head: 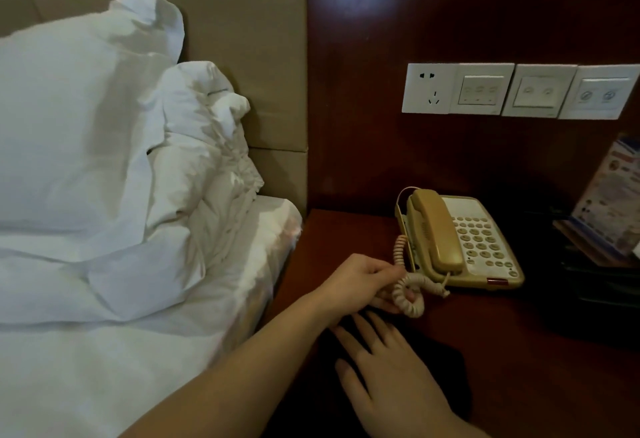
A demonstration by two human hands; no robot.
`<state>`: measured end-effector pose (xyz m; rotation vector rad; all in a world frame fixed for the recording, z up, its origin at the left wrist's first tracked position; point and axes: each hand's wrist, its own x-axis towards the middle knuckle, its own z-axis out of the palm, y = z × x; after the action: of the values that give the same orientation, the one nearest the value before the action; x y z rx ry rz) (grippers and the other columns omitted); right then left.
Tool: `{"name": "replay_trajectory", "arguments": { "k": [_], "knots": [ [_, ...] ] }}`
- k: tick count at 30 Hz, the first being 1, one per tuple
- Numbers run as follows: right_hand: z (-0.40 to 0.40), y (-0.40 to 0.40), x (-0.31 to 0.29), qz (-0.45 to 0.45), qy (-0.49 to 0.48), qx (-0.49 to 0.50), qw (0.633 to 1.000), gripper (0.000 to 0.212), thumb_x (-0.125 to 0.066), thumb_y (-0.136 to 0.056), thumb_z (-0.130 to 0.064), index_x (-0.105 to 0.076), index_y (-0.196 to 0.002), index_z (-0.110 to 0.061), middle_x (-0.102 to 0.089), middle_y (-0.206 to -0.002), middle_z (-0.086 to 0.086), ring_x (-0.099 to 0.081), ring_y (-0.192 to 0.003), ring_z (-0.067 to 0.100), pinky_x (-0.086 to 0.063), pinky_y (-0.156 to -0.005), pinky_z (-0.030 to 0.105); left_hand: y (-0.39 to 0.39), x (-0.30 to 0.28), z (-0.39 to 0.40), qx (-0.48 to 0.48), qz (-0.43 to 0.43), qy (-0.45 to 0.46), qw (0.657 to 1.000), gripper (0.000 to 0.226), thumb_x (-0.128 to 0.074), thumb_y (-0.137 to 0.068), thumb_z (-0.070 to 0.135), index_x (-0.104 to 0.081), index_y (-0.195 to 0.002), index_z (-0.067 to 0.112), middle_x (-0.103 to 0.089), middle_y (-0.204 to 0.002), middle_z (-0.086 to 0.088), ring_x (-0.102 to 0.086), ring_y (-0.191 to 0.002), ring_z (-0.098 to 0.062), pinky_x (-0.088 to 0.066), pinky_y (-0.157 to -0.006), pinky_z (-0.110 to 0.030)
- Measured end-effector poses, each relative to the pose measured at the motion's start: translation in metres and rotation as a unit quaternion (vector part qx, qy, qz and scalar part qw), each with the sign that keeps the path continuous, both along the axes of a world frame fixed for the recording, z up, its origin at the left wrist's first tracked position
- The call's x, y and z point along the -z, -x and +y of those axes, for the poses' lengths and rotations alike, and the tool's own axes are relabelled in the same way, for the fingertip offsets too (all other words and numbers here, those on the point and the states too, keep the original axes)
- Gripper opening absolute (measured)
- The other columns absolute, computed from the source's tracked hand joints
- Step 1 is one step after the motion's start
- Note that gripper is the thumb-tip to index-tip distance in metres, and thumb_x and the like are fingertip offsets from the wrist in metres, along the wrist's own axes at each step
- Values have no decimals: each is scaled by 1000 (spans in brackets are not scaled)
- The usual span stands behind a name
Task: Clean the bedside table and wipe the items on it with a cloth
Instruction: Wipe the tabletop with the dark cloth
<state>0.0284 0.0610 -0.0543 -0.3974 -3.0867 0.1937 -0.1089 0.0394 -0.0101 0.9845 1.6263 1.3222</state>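
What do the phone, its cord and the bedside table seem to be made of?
Phone: probably hard plastic, beige and cream, with a smooth moulded shell and a dull sheen.
Cord: likely flexible plastic or rubber, cream, wound in tight springy coils; the left hand holds it.
Table: seems to be dark red-brown wood or veneer, with a smooth top; which of the two is unclear.

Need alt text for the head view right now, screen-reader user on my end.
A left hand holds the phone's coiled cord off a dark wooden bedside table, while the right hand presses flat on a dark cloth. A beige telephone sits behind, white pillows left.
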Motion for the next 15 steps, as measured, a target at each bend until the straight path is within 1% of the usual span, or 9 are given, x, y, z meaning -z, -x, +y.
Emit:
{"name": "replay_trajectory", "arguments": {
  "k": [2, 3, 4, 5, 7, 10, 12, 14, 15],
  "knots": [
    [-1, 9, -3, 26, 42, -15, 999, 54, -30, -100, -49, -29, -153, -38, -26, -160, -9, -16, -150, 16, -3, -122, 30, 4, 0, -2, 11, 56, 7, 998, 36, -49, -107, 28, -70, -121, 3, -75, -112, -14, -72, -102, -22, -58, -91, -29],
    [-2, 14, -3, 42, 48, -16, 998, 54, -27, -102, -48, -22, -155, -38, -18, -162, -10, -7, -151, 15, 3, -120, 29, 7, 0, -4, 0, 97, 0, 995, 35, -49, -106, 30, -72, -119, 8, -76, -111, -8, -72, -103, -19, -56, -94, -30],
    [-5, 18, -4, 50, 48, -11, 998, 54, -25, -103, -48, -18, -156, -38, -13, -163, -10, -3, -151, 15, 6, -119, 28, 11, 1, -9, -23, 130, -8, 991, 34, -49, -106, 32, -75, -116, 13, -77, -110, -2, -72, -103, -15, -55, -98, -31],
    [-8, 22, -5, 52, 54, -3, 997, 54, -24, -104, -47, -15, -156, -38, -10, -164, -9, 0, -151, 16, 8, -118, 28, 16, 1, -15, -53, 154, -16, 987, 33, -49, -106, 34, -76, -114, 17, -77, -108, 3, -70, -103, -11, -53, -101, -33],
    [-12, 31, -5, 52, 73, 20, 996, 54, -21, -105, -47, -11, -157, -37, -4, -166, -8, 3, -152, 16, 10, -119, 29, 28, 6, -31, -120, 170, -24, 978, 31, -49, -106, 35, -75, -116, 23, -75, -111, 9, -66, -108, -3, -49, -105, -32],
    [-20, 48, 1, 62, 69, 75, 993, 55, -18, -104, -46, -10, -157, -35, -1, -167, -4, 4, -153, 18, 8, -121, 33, 43, 21, -55, -223, 175, -20, 959, 29, -49, -105, 32, -70, -125, 24, -69, -121, 13, -60, -118, -2, -45, -107, -26],
    [-27, 62, 3, 63, 64, 123, 988, 59, -12, -101, -47, -9, -158, -32, -2, -167, 0, 2, -153, 22, 5, -122, 37, 47, 31, -69, -274, 197, -4, 941, 29, -49, -106, 29, -67, -127, 23, -67, -122, 12, -59, -118, -4, -42, -99, -16],
    [-28, 74, 3, 57, 67, 155, 984, 61, -9, -99, -48, -8, -158, -33, -1, -167, 2, 2, -153, 27, 3, -123, 42, 50, 39, -79, -286, 243, 14, 927, 28, -49, -106, 26, -65, -129, 23, -64, -121, 12, -58, -115, -3, -40, -89, -7],
    [-24, 80, 3, 51, 76, 163, 982, 59, -11, -101, -50, -7, -158, -35, 0, -167, 2, 4, -152, 29, 2, -122, 43, 51, 44, -83, -280, 274, 19, 920, 28, -49, -105, 26, -65, -129, 23, -63, -122, 12, -58, -113, -2, -40, -88, -5]
  ]
}}
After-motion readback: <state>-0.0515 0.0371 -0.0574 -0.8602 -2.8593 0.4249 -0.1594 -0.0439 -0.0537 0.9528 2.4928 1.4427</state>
